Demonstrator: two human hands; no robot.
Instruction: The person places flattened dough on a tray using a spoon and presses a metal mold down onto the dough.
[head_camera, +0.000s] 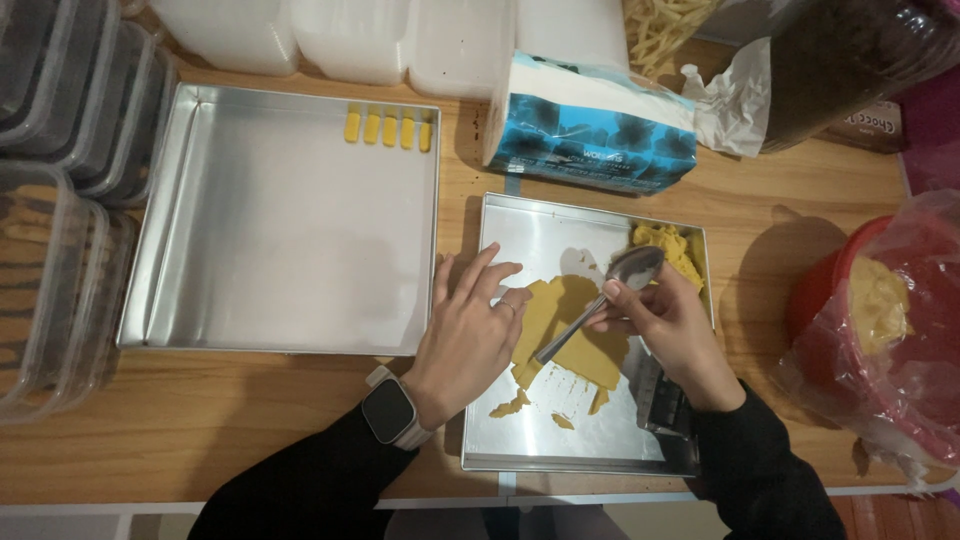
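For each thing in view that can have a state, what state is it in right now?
Left hand: open, flat on the small tray's edge.
Right hand: closed on the spoon.
Spoon: held tilted, bowl empty.
Dough sheet: flattened, partly cut away.
Small tray: holds dough.
Large tray: five yellow pieces lined along the top edge.
Tissue pack: opened.

Spoon handle partly hidden under right-hand fingers, red bowl veiled by plastic (contents blurred), stacked containers cut off left
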